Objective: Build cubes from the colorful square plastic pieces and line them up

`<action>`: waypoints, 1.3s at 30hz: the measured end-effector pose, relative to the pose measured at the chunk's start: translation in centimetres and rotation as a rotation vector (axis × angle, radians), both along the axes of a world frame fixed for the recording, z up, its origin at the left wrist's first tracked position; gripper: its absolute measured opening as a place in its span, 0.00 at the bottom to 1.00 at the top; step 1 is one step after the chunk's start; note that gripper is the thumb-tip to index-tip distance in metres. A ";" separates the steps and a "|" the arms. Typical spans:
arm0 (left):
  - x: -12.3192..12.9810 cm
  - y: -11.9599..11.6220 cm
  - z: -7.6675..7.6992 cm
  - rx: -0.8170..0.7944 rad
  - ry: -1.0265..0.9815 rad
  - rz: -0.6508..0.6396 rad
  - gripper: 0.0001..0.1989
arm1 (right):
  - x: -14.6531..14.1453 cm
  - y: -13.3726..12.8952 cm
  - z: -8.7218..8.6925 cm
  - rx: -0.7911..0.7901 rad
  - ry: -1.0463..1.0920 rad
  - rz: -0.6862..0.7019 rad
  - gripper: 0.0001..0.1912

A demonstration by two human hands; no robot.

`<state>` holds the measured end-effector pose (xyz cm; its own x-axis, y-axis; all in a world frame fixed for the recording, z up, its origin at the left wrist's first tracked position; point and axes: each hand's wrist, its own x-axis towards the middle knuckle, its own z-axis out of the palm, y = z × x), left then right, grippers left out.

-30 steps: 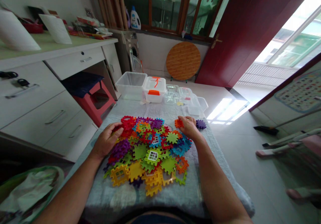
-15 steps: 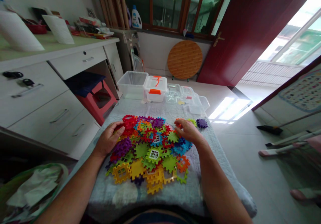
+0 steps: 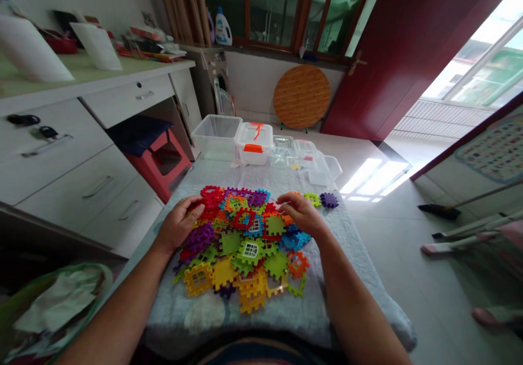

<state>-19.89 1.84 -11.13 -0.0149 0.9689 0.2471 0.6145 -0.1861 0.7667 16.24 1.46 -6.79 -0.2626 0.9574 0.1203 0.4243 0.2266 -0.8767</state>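
Note:
A heap of colourful plastic interlocking building tiles [image 3: 231, 243] with notched edges lies on the cloth-covered table. My left hand [image 3: 178, 224] rests cupped against its left side, beside red tiles [image 3: 211, 204] and purple tiles [image 3: 200, 237]. Its thumb and fingers are apart with nothing visible between them. Over the back right of the heap, my right hand [image 3: 302, 212] has its fingers bent and apart, and no tile shows in its grasp. Close to its fingertips lies a green tile [image 3: 275, 225]. Blue tiles [image 3: 295, 239] lie below this hand. A green tile [image 3: 312, 199] and a purple tile [image 3: 329, 200] sit beyond it.
At the table's far end stand an uncovered clear bin [image 3: 216, 139], a lidded box [image 3: 254, 144] with orange clips, and smaller clear containers [image 3: 283, 151]. A red stool [image 3: 157, 163] is left of the table, near the white drawers [image 3: 98, 185]. A waste basket [image 3: 104, 278] sits front left.
My right hand has shifted slightly left over the heap. The green tile near its fingers has turned and now lies more squarely. My left hand stays almost in place.

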 end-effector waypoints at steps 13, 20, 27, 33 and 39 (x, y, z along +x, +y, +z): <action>0.1 -0.1 0.2 -0.002 0.003 -0.003 0.28 | 0.8 -0.5 0.6 -0.021 -0.728 -0.210 0.10; 0.2 -0.1 0.5 0.005 0.017 -0.002 0.27 | 0.8 -0.4 -0.5 0.100 -0.421 -0.213 0.17; 0.1 0.0 0.1 -0.006 0.011 -0.010 0.27 | 0.2 -0.2 -0.1 0.327 -0.234 -0.363 0.16; 0.2 0.0 0.2 -0.007 0.005 -0.005 0.28 | -0.9 -0.8 0.4 0.423 -0.241 -0.259 0.13; 0.3 -0.2 0.5 -0.011 -0.010 -0.003 0.27 | -0.8 -0.9 0.5 0.219 -0.120 -0.057 0.09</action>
